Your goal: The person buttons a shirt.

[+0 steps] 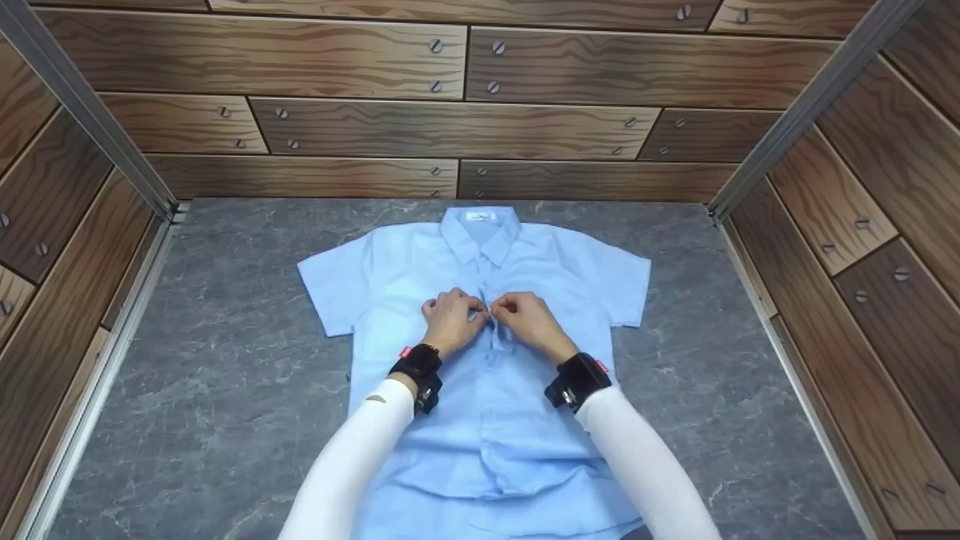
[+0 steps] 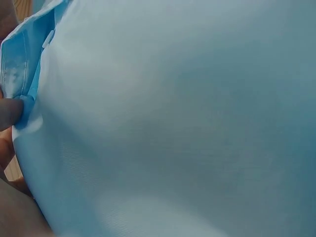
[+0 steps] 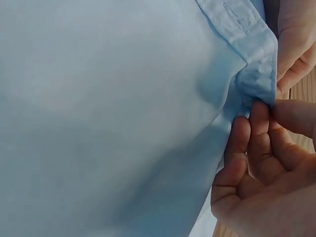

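A light blue short-sleeved shirt [image 1: 405, 277] lies front up, collar [image 1: 499, 244] away from me. At the chest, my left hand [image 1: 455, 321] and right hand [image 1: 529, 321] meet over the front placket [image 1: 489, 360], fingertips nearly together. In the right wrist view, my right hand [image 3: 269, 173] pinches the placket edge between thumb and fingers, just below a stitched buttonhole [image 3: 238, 17]. My left hand pinches the cloth at the same spot; the left wrist view shows its fingers only at the left edge, beside the lifted placket [image 2: 17, 59]. Any button there is hidden by fingers and folds.
The shirt lies on a dark grey marbled tabletop [image 1: 202, 360]. Wood-patterned panels [image 1: 360, 127] stand behind and on both sides, with metal rails [image 1: 795, 127] at the corners. Creases run across the lower shirt [image 1: 517, 480] between the forearms.
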Available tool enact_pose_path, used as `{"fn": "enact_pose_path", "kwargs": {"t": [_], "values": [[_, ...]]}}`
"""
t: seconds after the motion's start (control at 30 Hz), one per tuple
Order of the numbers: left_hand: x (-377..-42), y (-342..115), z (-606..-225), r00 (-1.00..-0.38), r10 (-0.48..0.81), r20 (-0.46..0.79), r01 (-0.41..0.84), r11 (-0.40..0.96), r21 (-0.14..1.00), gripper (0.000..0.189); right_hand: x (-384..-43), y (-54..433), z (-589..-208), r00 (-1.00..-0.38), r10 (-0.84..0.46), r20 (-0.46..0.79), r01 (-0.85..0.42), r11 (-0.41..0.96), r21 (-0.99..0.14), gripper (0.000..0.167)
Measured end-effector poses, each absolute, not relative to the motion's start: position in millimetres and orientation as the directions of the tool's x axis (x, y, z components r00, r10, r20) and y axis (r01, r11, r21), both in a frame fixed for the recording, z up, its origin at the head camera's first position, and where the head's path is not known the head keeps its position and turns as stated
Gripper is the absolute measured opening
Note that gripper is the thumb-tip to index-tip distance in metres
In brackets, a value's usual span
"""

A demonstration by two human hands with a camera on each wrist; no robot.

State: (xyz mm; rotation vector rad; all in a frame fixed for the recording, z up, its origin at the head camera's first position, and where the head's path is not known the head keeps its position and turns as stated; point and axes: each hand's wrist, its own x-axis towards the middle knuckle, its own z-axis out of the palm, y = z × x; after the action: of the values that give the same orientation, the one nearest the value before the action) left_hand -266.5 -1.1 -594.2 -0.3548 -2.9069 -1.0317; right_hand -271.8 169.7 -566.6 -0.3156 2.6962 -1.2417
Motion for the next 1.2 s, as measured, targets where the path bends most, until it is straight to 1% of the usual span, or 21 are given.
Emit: {"fn": "enact_pose_path", "kwargs": {"t": [0.1, 0.27, 0.4, 0.63, 0.9, 1.07, 1.2], "values": [[-266, -1, -593, -0.974, 0.196, 0.113, 0.224, 0.756, 0.616, 0.015, -272, 170, -568, -0.961, -0.277, -0.027, -0.159, 0.626, -0.763, 0.017], [-268, 0, -591, -0.981, 0.176, 0.086, 0.19, 0.751, 0.632, 0.017, -271, 169, -572, -0.956, -0.293, 0.007, -0.197, 0.626, -0.754, 0.01], [-270, -1, -589, -0.985, 0.167, 0.047, 0.156, 0.733, 0.662, 0.019, -270, 167, -573, -0.956, -0.293, 0.019, -0.207, 0.629, -0.75, 0.011], [-272, -4, -586, -0.986, 0.165, 0.011, 0.117, 0.651, 0.75, 0.016, -270, 166, -571, -0.954, -0.298, 0.033, -0.224, 0.636, -0.738, 0.011], [-273, -6, -583, -0.985, 0.166, -0.041, 0.067, 0.596, 0.8, 0.02, -271, 166, -571, -0.953, -0.299, 0.053, -0.244, 0.647, -0.722, 0.008], [-274, -7, -584, -0.984, 0.177, -0.027, 0.085, 0.6, 0.796, 0.017, -270, 165, -572, -0.952, -0.294, 0.081, -0.26, 0.644, -0.72, 0.008], [-275, -8, -585, -0.983, 0.183, -0.011, 0.1, 0.588, 0.802, 0.014, -269, 166, -573, -0.964, -0.261, 0.059, -0.221, 0.652, -0.726, 0.012]]}}
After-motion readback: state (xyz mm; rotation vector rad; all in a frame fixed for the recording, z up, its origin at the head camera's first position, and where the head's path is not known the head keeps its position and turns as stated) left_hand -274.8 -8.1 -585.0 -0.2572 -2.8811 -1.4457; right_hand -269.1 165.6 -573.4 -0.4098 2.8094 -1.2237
